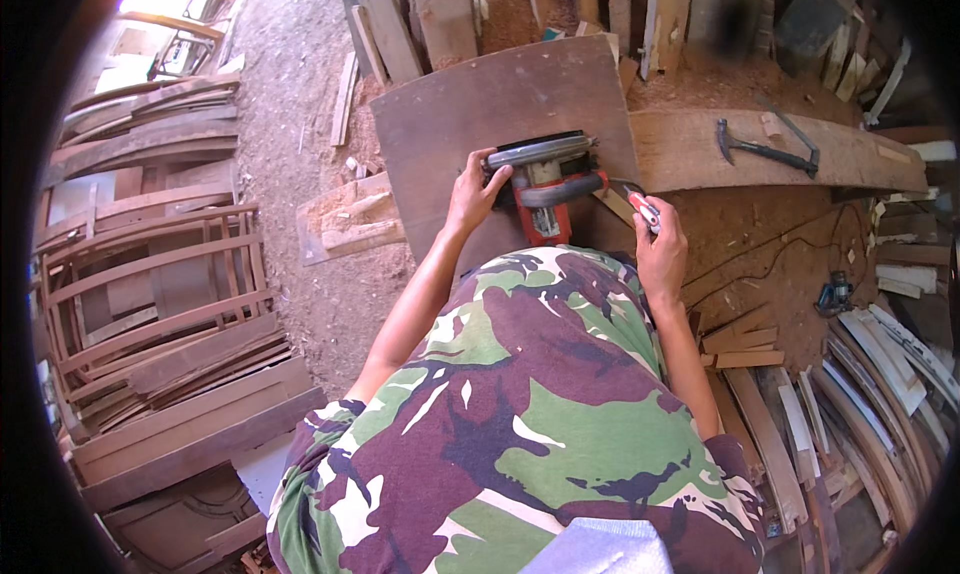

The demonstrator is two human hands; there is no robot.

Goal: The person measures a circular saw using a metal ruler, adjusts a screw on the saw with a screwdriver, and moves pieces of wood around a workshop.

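My left grip (470, 192) is curled round the left end of the saw (545, 196), with the thumb on the near side. My right grip (660, 249) is wrapped snugly round a small red and white tool (645, 212). Its front end points toward the saw, but I can't tell if they touch.

To do this well, I think I should press the saw down so it can't rock, and mind where my left fingers are. Small, slow moves with my right grip seem best. I would want the power off, but I can't see if it is.

The saw sits on a brown board (450, 114), closer to its right edge than its left. My shirt (520, 404) hides the board's near edge. Past the right edge, a long plank (680, 144) has a hammer (765, 154) on it. The floor (290, 154) is dusty. Wooden frames (150, 269) are piled far to my left. Curved wood pieces (860, 394) and a blue power tool (833, 294) are on my right.
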